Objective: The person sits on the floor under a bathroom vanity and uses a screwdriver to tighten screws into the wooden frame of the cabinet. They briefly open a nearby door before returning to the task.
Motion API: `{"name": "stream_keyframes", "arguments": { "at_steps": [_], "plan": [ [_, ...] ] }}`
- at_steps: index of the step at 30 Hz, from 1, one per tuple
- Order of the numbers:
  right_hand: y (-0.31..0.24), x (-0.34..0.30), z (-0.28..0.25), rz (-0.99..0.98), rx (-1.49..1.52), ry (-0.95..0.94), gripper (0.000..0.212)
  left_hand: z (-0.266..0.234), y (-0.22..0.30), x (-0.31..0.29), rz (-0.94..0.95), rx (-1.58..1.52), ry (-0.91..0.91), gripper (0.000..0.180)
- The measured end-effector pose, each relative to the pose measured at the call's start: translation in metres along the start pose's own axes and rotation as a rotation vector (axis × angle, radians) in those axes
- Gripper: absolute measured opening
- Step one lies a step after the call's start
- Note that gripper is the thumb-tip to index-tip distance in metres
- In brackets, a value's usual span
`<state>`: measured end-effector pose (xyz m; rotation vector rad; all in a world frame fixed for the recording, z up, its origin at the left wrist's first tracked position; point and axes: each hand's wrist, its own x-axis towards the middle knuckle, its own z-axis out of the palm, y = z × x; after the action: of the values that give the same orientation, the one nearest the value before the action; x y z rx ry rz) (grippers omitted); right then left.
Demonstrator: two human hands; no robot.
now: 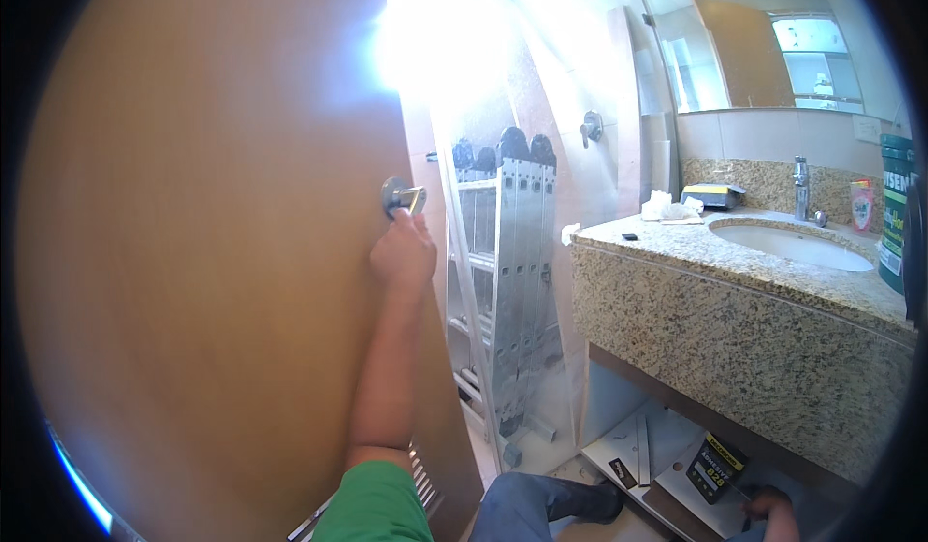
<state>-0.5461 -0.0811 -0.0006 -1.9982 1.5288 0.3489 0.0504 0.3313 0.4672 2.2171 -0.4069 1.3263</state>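
Observation:
Ahead of me, slightly left, my left hand (pixel 404 250) grips the metal lever door handle (pixel 414 200) of a wooden door (pixel 213 252). Its fingers are closed at the lever, and a green sleeve covers the upper arm. Low at the right edge, my right hand (pixel 769 505) is closed around the dark handle of a thin tool (pixel 745 520); its kind is too small to make out. Beside that hand, a black and yellow adhesive package (pixel 713 467) leans inside the open space under the vanity.
A folded aluminium ladder (pixel 512 281) stands behind the door in the shower. To the right is a granite counter (pixel 735 300) with a sink (pixel 788 245), tap (pixel 801 189), crumpled paper (pixel 669 207) and green bucket (pixel 895 213). A dark shoe (pixel 594 503) rests near the cabinet base.

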Motion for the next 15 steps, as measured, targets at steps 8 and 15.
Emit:
{"name": "stream_keyframes", "arguments": {
  "at_steps": [8,15],
  "plan": [
    [-0.034,-0.065,-0.015,-0.131,-0.045,0.022,0.056,0.021,-0.050,0.021,0.004,0.114,0.025,0.034],
    [-0.035,-0.052,-0.013,-0.110,0.038,-0.014,0.060,0.032,-0.096,0.043,-0.031,0.213,0.082,0.032]
  ]
}}
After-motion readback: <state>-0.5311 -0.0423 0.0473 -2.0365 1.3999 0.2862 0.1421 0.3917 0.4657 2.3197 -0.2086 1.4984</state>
